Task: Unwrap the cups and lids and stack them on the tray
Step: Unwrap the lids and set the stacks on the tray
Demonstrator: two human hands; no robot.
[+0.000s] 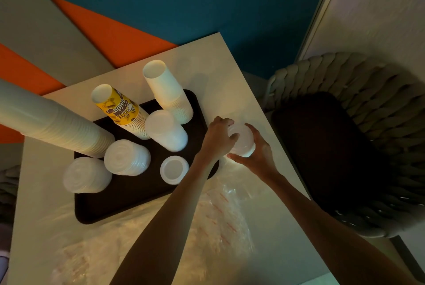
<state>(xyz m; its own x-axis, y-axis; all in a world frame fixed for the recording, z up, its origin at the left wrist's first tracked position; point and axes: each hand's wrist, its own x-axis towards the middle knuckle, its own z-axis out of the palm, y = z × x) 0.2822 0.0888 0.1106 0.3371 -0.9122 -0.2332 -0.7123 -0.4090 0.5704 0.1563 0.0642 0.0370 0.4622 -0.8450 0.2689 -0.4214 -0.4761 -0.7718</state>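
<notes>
I see the left hand [217, 137] curled around one side of a short stack of white lids [242, 141], and the right hand [258, 157] grips the same stack from the opposite side, with its thumb along the near edge. The stack is held just beside the right edge of the dark tray [128, 195]; I cannot tell if it touches the table [230, 73] or is a little above it. On the tray, nearest to the hands, lies a low round lid pile [174, 169], and behind it stands a translucent lid column [166, 132]. At the far side of the tray there are a plain white cup stack [166, 91] and a yellow printed cup stack [120, 109]. At the left side of the tray a very tall white cup stack [57, 124] leans toward the camera, with two ribbed lid piles [126, 157] in front of it. Crumpled clear wrapping [218, 215] lies on the table before the near edge of the tray. To the right of the tray, beyond the table, stands a woven chair [358, 82].
</notes>
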